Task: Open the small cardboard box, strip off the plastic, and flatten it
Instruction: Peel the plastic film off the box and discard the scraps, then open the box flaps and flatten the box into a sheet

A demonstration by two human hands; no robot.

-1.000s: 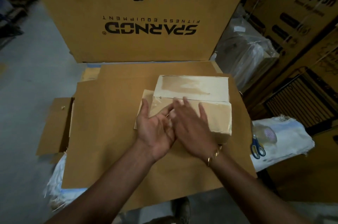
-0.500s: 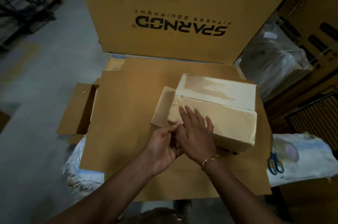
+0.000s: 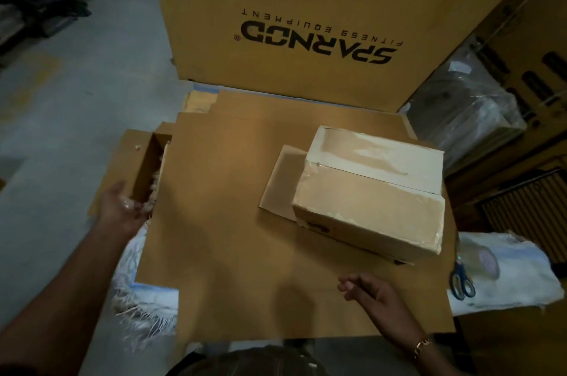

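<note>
The small cardboard box (image 3: 368, 191) lies on a flat cardboard sheet (image 3: 230, 237), right of centre, with shiny plastic tape across its top and corners and one end flap folded out to the left. My left hand (image 3: 118, 203) is far off to the left at the edge of an open carton, with a small clear scrap of plastic (image 3: 126, 203) in its fingers. My right hand (image 3: 371, 291) hovers low over the sheet in front of the box, fingers loosely curled, holding nothing and not touching the box.
An open carton (image 3: 139, 170) with frayed white sacking sits at the left edge. A tall SPARNOD box (image 3: 306, 22) stands behind. Blue-handled scissors (image 3: 461, 280) and a tape roll (image 3: 483, 262) rest on white sacks at the right. Stacked cartons and wrapped goods fill the right side.
Both hands left the box. My left hand swung out to the carton at the left with a plastic scrap; my right hand drew back toward me. The camera view shifted left.
</note>
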